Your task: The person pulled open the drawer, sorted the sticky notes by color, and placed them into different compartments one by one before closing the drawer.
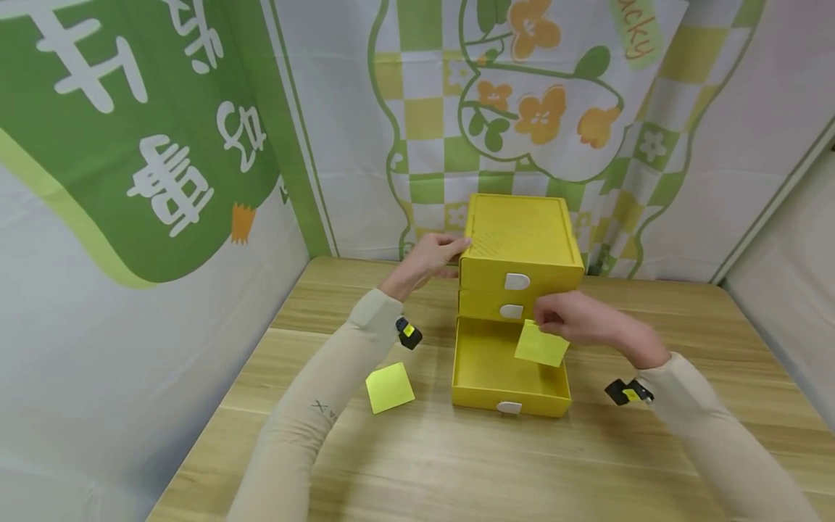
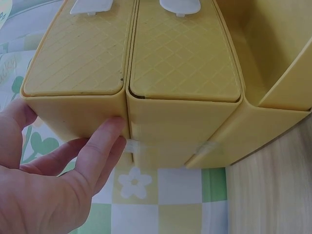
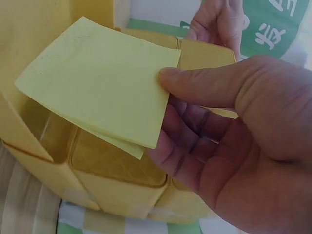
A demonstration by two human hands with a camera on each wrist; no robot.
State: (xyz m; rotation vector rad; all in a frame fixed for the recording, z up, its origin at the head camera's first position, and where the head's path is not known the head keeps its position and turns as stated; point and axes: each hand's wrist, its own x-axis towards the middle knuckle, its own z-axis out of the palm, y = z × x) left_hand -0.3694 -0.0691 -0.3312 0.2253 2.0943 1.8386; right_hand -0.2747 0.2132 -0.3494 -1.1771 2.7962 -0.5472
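Observation:
A yellow three-drawer desk organizer stands on the table, its bottom drawer pulled out. My left hand is at its left side near the top; in the left wrist view, its fingertips touch the side wall while the thumb lies by the top corner. In front of the drawers, my right hand pinches yellow sticky notes above the open drawer. Seen from the right wrist, the thumb lies over the sticky notes' edge, and a second sheet's corner shows beneath.
Another yellow sticky note lies on the wooden table, left of the open drawer. White tabs mark the drawer fronts. A patterned green and white cloth hangs close behind the organizer.

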